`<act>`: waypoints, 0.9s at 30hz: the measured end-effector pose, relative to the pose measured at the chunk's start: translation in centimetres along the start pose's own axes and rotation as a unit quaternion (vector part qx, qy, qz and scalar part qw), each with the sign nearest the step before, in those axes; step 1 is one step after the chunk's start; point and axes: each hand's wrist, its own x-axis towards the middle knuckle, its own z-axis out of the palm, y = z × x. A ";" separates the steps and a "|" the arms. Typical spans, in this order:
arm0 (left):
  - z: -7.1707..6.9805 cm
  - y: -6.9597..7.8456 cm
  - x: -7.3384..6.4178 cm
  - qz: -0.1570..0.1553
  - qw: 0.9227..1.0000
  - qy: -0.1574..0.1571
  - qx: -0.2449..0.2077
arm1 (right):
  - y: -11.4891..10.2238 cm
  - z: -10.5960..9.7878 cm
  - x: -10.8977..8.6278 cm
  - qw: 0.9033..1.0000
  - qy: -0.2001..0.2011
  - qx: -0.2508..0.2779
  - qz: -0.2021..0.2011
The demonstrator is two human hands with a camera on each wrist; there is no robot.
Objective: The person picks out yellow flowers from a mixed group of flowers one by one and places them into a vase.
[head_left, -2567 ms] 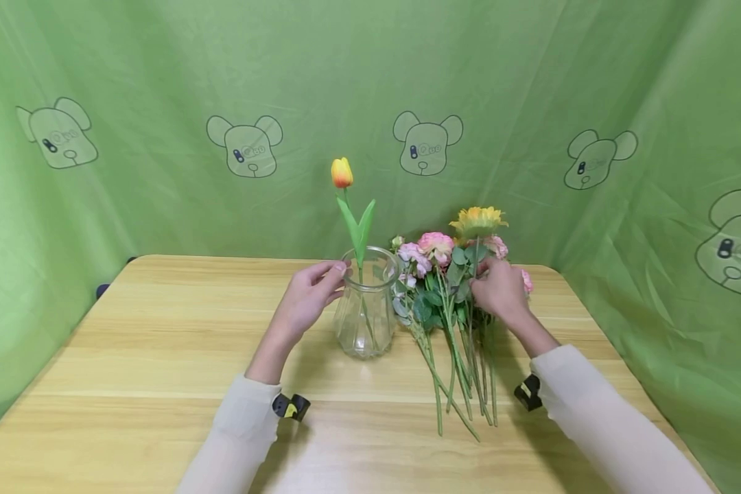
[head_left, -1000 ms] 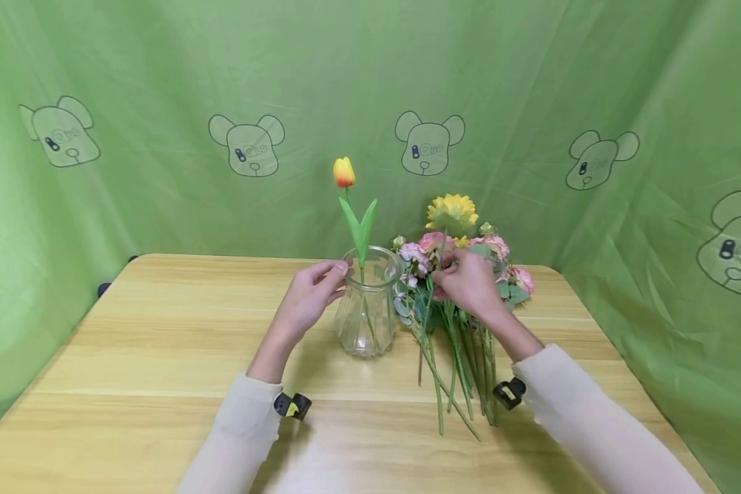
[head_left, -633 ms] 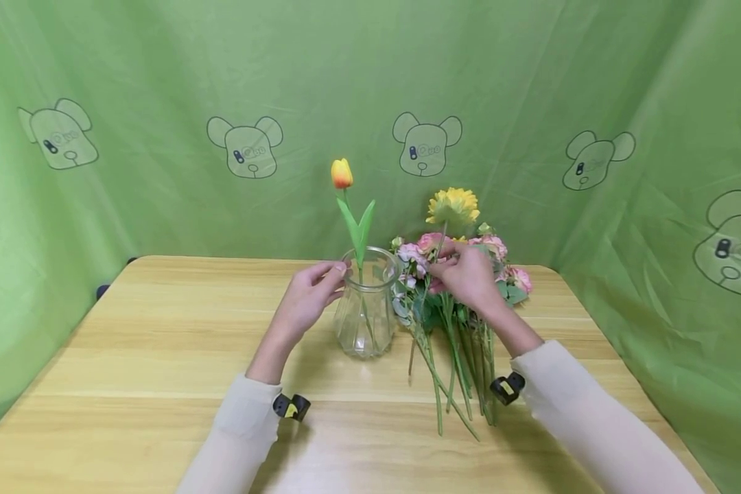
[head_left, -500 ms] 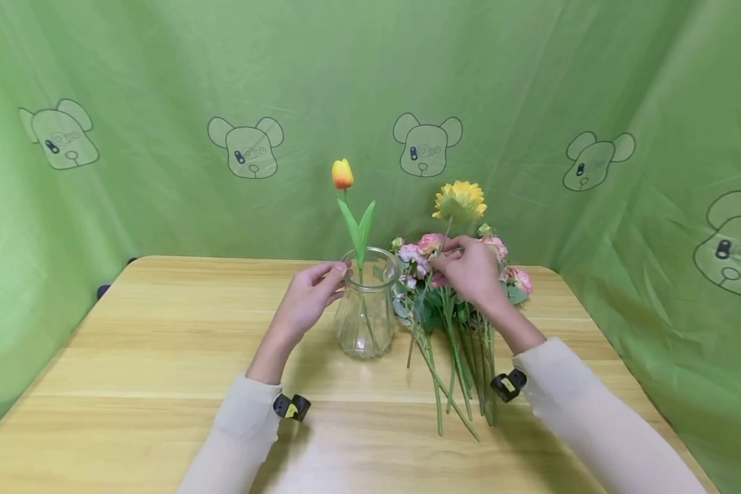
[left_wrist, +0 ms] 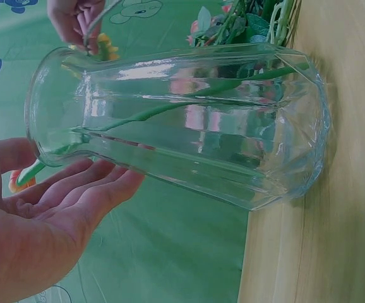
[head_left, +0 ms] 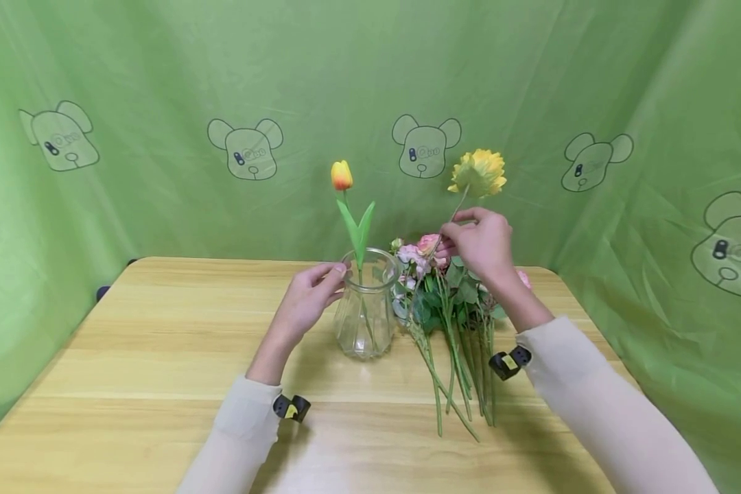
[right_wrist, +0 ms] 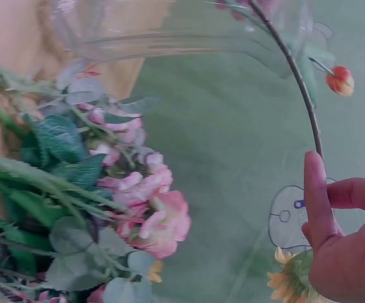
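A clear ribbed glass vase (head_left: 379,319) stands upright on the table with one orange-yellow tulip (head_left: 342,175) in it. My left hand (head_left: 305,302) holds the vase at its neck; the left wrist view shows the thumb (left_wrist: 15,153) at the rim and the fingers along the glass. Raised to the right of the vase, my right hand (head_left: 483,243) pinches the thin stem (right_wrist: 302,88) of a yellow sunflower (head_left: 481,173) between thumb and fingers. Its head tilts right above the hand, and its stem slants down left towards the vase side.
Right of the vase lies a bunch of pink flowers (head_left: 428,245) with green leaves, its several stems (head_left: 453,370) pointing towards me. The wooden table (head_left: 160,357) is enclosed by a green curtain (head_left: 333,75) printed with bear heads.
My right hand first moved left with the sunflower across the bunch, then lifted it up and slightly right. The left hand, vase and tulip have stayed put.
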 end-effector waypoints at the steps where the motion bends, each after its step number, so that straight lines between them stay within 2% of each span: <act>1: 0.0 0.0 0.0 0.000 1.000 0.000 0.001 | -0.3 -0.1 0.1 1.000 0.002 0.015 0.002; 6: 0.0 -0.1 0.0 -0.001 1.000 0.001 0.002 | -1.5 -0.5 0.7 0.998 0.022 0.066 0.003; 12: -0.1 -0.1 0.1 -0.001 1.000 0.000 0.004 | -2.6 -1.0 1.1 0.996 0.049 0.070 0.008; 14: 0.0 -0.1 0.1 0.000 1.000 -0.001 0.005 | -2.8 -1.1 1.2 0.995 0.054 0.088 0.010; 19: 0.0 -0.1 0.0 0.002 1.000 -0.001 0.004 | -3.1 -0.8 1.3 0.990 0.062 0.123 0.020; 27: -0.1 -0.1 0.1 0.005 1.000 -0.002 0.003 | -3.7 0.0 1.3 0.988 0.064 0.141 0.027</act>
